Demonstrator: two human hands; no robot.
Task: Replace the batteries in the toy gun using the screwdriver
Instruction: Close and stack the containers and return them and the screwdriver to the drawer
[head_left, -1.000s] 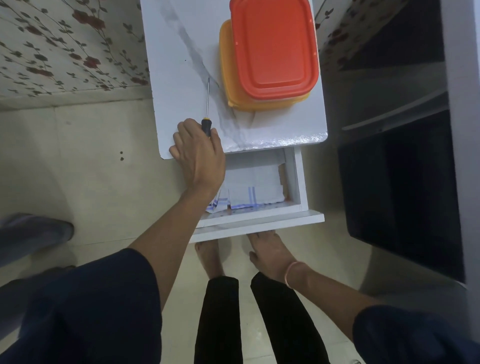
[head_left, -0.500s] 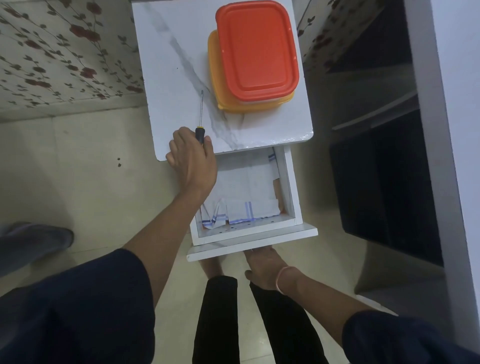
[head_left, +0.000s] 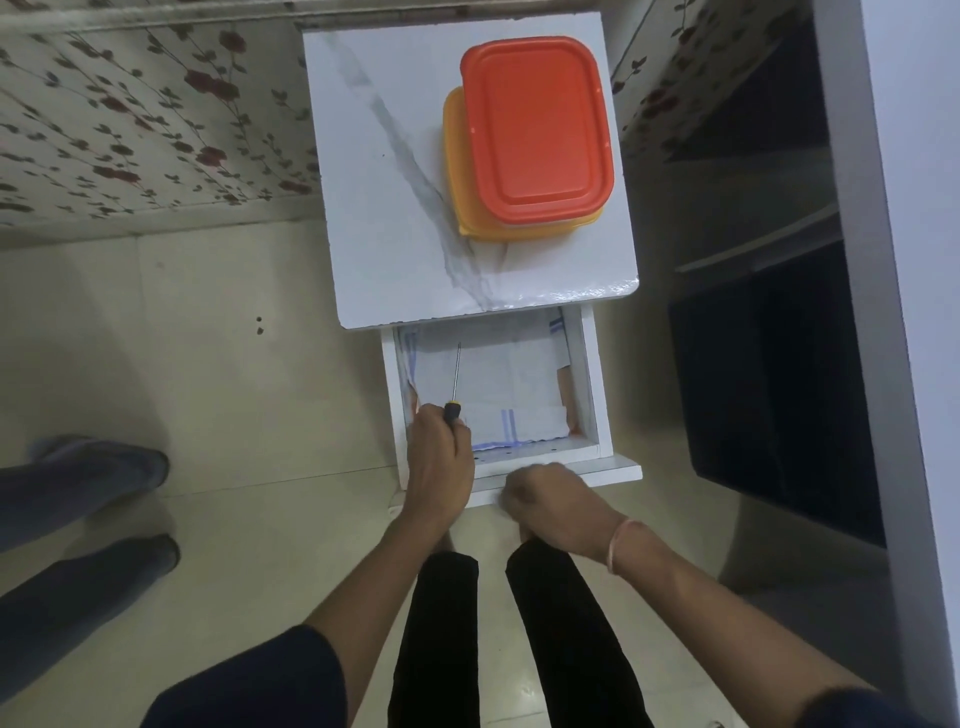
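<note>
Screwdriver (head_left: 455, 382) (steel shaft, black-yellow handle) gripped by left hand (head_left: 440, 467) over white drawer (head_left: 592, 384); right hand (head_left: 553, 506) fingers too blurred to judge. Toy gun and batteries unseen; stage unclear.

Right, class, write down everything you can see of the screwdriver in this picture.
The screwdriver is slim: a long, thin metal shaft and a black handle with a yellow band where the shaft enters. The left hand grips the handle, hiding most of it. The shaft points away from the person, over the open, lined drawer, near its left wall. Whether the tip touches the paper cannot be told.
</note>
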